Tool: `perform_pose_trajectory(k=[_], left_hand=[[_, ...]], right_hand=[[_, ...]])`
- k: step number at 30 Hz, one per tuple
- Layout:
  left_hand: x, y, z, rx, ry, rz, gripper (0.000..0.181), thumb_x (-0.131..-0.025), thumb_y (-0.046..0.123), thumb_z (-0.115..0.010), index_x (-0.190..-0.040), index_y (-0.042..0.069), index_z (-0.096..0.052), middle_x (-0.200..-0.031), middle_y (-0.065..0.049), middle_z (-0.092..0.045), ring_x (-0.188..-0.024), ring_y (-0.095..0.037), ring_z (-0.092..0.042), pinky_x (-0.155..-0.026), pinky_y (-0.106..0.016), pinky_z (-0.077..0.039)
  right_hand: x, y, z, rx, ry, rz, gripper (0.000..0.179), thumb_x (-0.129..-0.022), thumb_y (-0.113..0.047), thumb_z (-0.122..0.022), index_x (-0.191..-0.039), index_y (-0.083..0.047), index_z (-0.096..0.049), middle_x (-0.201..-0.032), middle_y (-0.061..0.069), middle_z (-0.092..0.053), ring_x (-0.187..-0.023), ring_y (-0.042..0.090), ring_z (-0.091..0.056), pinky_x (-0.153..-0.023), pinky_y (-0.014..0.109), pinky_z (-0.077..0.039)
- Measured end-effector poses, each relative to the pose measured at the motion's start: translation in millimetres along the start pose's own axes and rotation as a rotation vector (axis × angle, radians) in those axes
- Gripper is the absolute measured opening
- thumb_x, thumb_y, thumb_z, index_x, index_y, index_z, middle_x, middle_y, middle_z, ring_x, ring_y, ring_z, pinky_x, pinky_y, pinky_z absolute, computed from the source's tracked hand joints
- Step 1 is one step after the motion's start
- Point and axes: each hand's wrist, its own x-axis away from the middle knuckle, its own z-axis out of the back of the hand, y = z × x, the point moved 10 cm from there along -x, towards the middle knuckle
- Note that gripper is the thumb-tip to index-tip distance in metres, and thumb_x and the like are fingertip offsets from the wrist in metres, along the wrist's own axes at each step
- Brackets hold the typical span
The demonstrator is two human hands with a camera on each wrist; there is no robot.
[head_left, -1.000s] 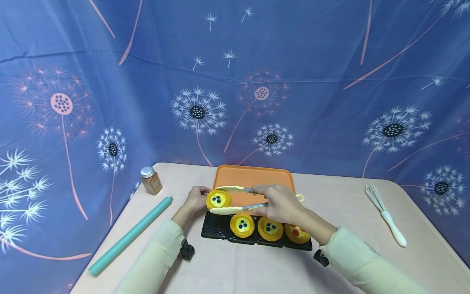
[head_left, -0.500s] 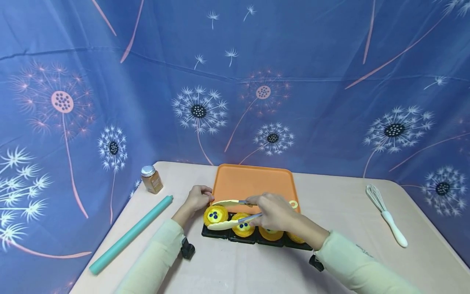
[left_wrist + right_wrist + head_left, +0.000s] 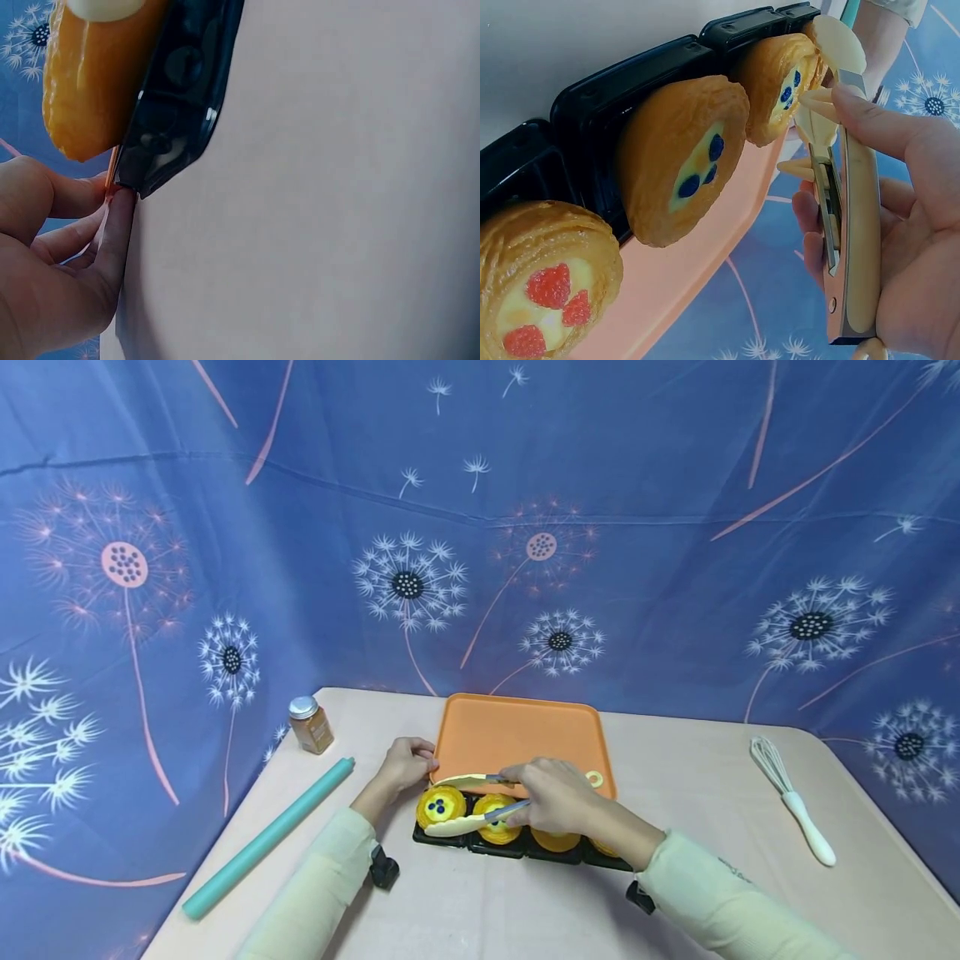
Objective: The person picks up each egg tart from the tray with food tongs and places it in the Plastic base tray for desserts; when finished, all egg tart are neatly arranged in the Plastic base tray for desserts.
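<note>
My right hand [image 3: 553, 795] grips yellow-tipped tongs [image 3: 860, 232]. Their tips are spread apart, one behind and one in front of the leftmost blueberry egg tart [image 3: 438, 807]; whether they touch it I cannot tell. This tart sits in the left compartment of a black plastic tray [image 3: 495, 850]. More tarts fill the other compartments: a blueberry one [image 3: 686, 165] and a raspberry one [image 3: 555, 292] show in the right wrist view, partly hidden by my hand in the head view. Thumb and fingers of my left hand [image 3: 403, 764] pinch the left edge of an orange tray [image 3: 525, 735].
A teal rolling pin [image 3: 268, 839] lies on the table at left, below a spice jar [image 3: 311, 727] with a silver lid. At right lies a white-handled whisk [image 3: 795, 806]. A blue dandelion-print curtain [image 3: 480, 568] stands behind the table.
The tongs have lowered the blueberry tart into the left compartment, and their tips have spread around it. My left hand stays at the orange tray's edge.
</note>
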Motion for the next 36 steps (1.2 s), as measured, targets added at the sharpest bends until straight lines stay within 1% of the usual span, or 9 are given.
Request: perform_pose_trajectory(k=[2,4,9,12,18,22,26,32,36], left_hand=[[-0.2,0.3,-0.3,0.002,-0.001,-0.004,0.024,-0.084,-0.005,-0.070,-0.108,-0.008,-0.065,-0.090,-0.012,-0.064,-0.073,-0.017,-0.059,-0.062,-0.025,-0.053],[-0.4,0.3,-0.7,0.005,-0.003,-0.006,0.025,-0.084,-0.006,-0.070,-0.108,-0.009,-0.065,-0.090,-0.012,-0.064,-0.073,-0.017,-0.059,-0.062,-0.025,-0.053],[-0.4,2.0,-1.7,-0.008,-0.003,-0.010,0.024,-0.085,-0.004,-0.069,-0.109,-0.008,-0.066,-0.090,-0.011,-0.064,-0.073,-0.016,-0.059,-0.062,-0.024,-0.052],[-0.4,3.4,-1.7,-0.018,0.004,-0.017,0.023,-0.086,-0.003,-0.069,-0.109,-0.007,-0.067,-0.090,-0.011,-0.064,-0.073,-0.016,-0.059,-0.062,-0.024,-0.051],[1.4,3.2,-1.6,0.001,0.001,-0.024,0.024,-0.085,-0.005,-0.068,-0.108,-0.009,-0.065,-0.088,-0.012,-0.064,-0.072,-0.017,-0.059,-0.061,-0.025,-0.051],[2.8,1.5,-0.7,0.000,0.005,-0.010,0.023,-0.085,-0.005,-0.068,-0.107,-0.009,-0.065,-0.088,-0.012,-0.063,-0.071,-0.017,-0.058,-0.060,-0.025,-0.051],[2.8,2.6,-1.5,-0.013,0.005,-0.006,0.023,-0.086,-0.005,-0.068,-0.108,-0.009,-0.065,-0.089,-0.012,-0.064,-0.071,-0.017,-0.058,-0.060,-0.025,-0.052],[3.0,-1.1,-2.1,-0.001,-0.001,-0.006,0.024,-0.087,-0.004,-0.068,-0.110,-0.009,-0.064,-0.090,-0.012,-0.063,-0.071,-0.017,-0.058,-0.060,-0.026,-0.052],[4.2,0.1,-3.0,0.005,-0.004,-0.007,0.024,-0.088,-0.004,-0.067,-0.111,-0.009,-0.064,-0.091,-0.013,-0.063,-0.071,-0.018,-0.058,-0.058,-0.026,-0.053]], right_hand=[[-0.3,1,-1,-0.003,-0.003,-0.008,0.061,-0.074,-0.032,-0.089,-0.126,-0.009,-0.068,-0.105,0.004,-0.074,-0.059,0.007,-0.053,-0.043,0.024,-0.032],[-0.1,2,-1,0.003,-0.004,-0.014,0.064,-0.072,-0.033,-0.089,-0.127,-0.009,-0.067,-0.108,0.004,-0.073,-0.063,0.009,-0.056,-0.045,0.024,-0.035],[3.5,3,2,0.029,-0.006,-0.035,0.076,-0.066,-0.037,-0.093,-0.130,-0.008,-0.065,-0.121,0.006,-0.069,-0.098,0.026,-0.065,-0.064,0.037,-0.052],[7.5,4,7,0.022,0.000,-0.048,0.080,-0.063,-0.039,-0.093,-0.131,-0.008,-0.064,-0.125,0.006,-0.067,-0.107,0.031,-0.062,-0.074,0.045,-0.054],[19.7,5,20,-0.022,0.037,-0.060,0.082,-0.064,-0.039,-0.093,-0.133,-0.007,-0.062,-0.121,0.008,-0.068,-0.100,0.027,-0.063,-0.064,0.037,-0.049],[31.6,12,28,-0.049,0.068,-0.080,0.083,-0.065,-0.033,-0.093,-0.134,-0.004,-0.060,-0.121,0.010,-0.068,-0.094,0.026,-0.063,-0.065,0.036,-0.051],[52.5,29,40,-0.050,0.108,-0.120,0.082,-0.063,-0.031,-0.094,-0.133,-0.003,-0.061,-0.121,0.011,-0.068,-0.095,0.027,-0.064,-0.069,0.040,-0.053],[93.5,70,64,-0.011,0.195,-0.191,0.084,-0.061,-0.041,-0.093,-0.128,0.000,-0.065,-0.107,0.010,-0.072,-0.090,0.029,-0.068,-0.072,0.047,-0.055],[125.3,105,81,0.036,0.259,-0.316,0.089,-0.059,-0.048,-0.092,-0.128,0.002,-0.064,-0.100,0.011,-0.073,-0.085,0.030,-0.067,-0.069,0.049,-0.054]])
